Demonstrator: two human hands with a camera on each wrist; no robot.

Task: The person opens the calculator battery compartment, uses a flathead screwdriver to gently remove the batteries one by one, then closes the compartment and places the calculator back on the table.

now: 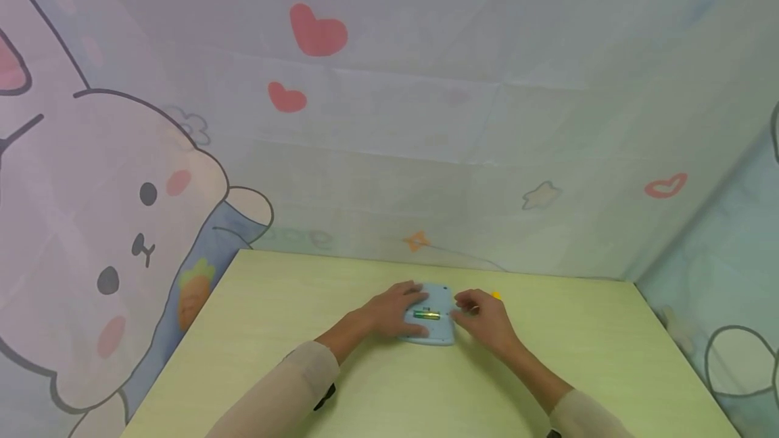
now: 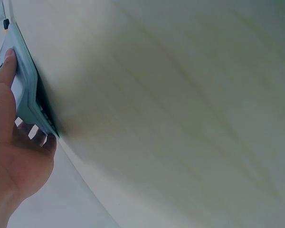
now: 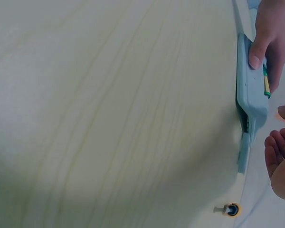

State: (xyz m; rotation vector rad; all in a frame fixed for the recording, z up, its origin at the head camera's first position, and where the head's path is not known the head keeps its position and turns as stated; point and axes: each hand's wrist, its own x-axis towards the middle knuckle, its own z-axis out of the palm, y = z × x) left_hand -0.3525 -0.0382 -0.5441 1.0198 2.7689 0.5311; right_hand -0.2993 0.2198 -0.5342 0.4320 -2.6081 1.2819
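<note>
A light-blue handheld device (image 1: 435, 333), shaped like a calculator, lies back side up on the table. A green and gold battery (image 1: 427, 315) sits in the middle of its back; the same battery (image 3: 267, 81) stands slightly proud of the surface in the right wrist view. My left hand (image 1: 392, 309) grips the device by its left side, with the thumb (image 2: 8, 66) on the back and the other fingers at the edge. Just off the right edge is my right hand (image 1: 487, 320), fingers loosely bent, with nothing visible in it.
Behind my right hand lies a small yellow-ended thing (image 1: 496, 295); in the right wrist view it shows a metal shaft and a dark, round end (image 3: 233, 209). The pale wooden table (image 1: 292, 282) meets a printed cloth backdrop (image 1: 389, 154) behind and at both sides.
</note>
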